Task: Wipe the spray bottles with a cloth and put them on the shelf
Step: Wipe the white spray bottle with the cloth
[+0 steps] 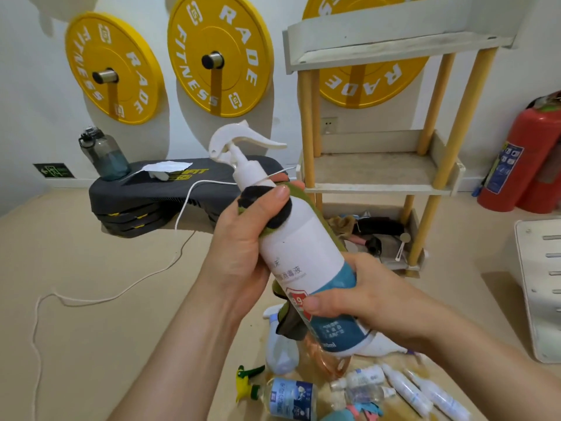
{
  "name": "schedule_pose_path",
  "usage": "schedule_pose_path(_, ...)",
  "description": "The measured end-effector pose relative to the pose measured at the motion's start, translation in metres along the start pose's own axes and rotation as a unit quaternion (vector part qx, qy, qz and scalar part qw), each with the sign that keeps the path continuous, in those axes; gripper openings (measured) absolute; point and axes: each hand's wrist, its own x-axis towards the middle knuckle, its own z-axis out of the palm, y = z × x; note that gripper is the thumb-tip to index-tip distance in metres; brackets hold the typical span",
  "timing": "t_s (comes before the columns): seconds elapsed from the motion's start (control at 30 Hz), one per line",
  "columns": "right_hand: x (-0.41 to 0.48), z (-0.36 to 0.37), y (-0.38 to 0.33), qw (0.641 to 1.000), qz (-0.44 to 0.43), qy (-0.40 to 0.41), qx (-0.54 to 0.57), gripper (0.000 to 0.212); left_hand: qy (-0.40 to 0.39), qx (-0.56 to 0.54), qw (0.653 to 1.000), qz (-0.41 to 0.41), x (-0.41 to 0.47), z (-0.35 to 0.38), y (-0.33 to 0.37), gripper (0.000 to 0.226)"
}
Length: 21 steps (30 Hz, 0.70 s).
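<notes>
I hold a white spray bottle with a teal lower label and a white trigger head, tilted with the nozzle up and left. My right hand grips its lower body. My left hand presses a green and black cloth around the bottle's upper part, thumb on the cloth. The cloth's tail hangs below the bottle. The white and yellow-legged shelf stands behind, its middle tier bare.
Several more spray bottles and white tubes lie on the beige floor below my hands. A black step platform with a water jug sits at the left. Red fire extinguishers stand right, and a white cord trails across the floor.
</notes>
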Motion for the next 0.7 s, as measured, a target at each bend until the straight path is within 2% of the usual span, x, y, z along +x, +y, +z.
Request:
schedule_pose_path(0.1, 0.004, 0.012, 0.004, 0.987, -0.022, 0.131, -0.096, 0.036, 0.06, 0.07, 0.996, -0.005, -0.003, 0.002, -0.011, 0.039)
schedule_pose_path(0.2, 0.008, 0.017, 0.007, 0.945, -0.052, 0.247, -0.208, 0.056, 0.085, 0.131, 0.987, -0.021, -0.012, 0.01, -0.025, 0.054)
schedule_pose_path(0.27, 0.009, 0.013, 0.004, 0.933, -0.049, 0.274, -0.227, 0.076, 0.075, 0.145, 0.986, -0.029, -0.017, 0.013, -0.031, 0.064)
schedule_pose_path(0.33, 0.011, 0.007, 0.004, 0.924, -0.088, 0.274, -0.252, 0.082, 0.068, 0.182, 0.98, -0.036, -0.021, 0.014, -0.038, 0.08)
schedule_pose_path(0.4, 0.012, 0.004, 0.006, 0.908, -0.119, 0.258, -0.307, 0.079, 0.069, 0.18, 0.98, -0.046, -0.026, 0.016, -0.05, 0.08)
schedule_pose_path(0.47, 0.01, 0.004, 0.006, 0.926, -0.123, 0.206, -0.293, 0.075, 0.098, 0.151, 0.982, -0.048, -0.03, 0.017, -0.056, 0.068)
schedule_pose_path(0.53, 0.008, -0.003, 0.001, 0.967, -0.106, 0.121, -0.196, 0.069, 0.117, 0.12, 0.985, -0.049, -0.027, 0.014, -0.052, 0.059)
schedule_pose_path(0.6, 0.006, -0.016, -0.002, 0.992, -0.058, 0.047, -0.098, 0.084, 0.089, 0.085, 0.991, -0.06, -0.02, 0.006, -0.043, 0.053)
schedule_pose_path(0.67, 0.006, -0.026, -0.001, 0.999, -0.024, -0.033, 0.004, 0.107, 0.043, 0.088, 0.994, -0.055, -0.016, 0.001, -0.034, 0.061)
schedule_pose_path(0.7, 0.006, -0.026, 0.001, 0.997, -0.025, -0.069, 0.037, 0.106, 0.021, 0.108, 0.993, -0.047, -0.015, 0.0, -0.03, 0.067)
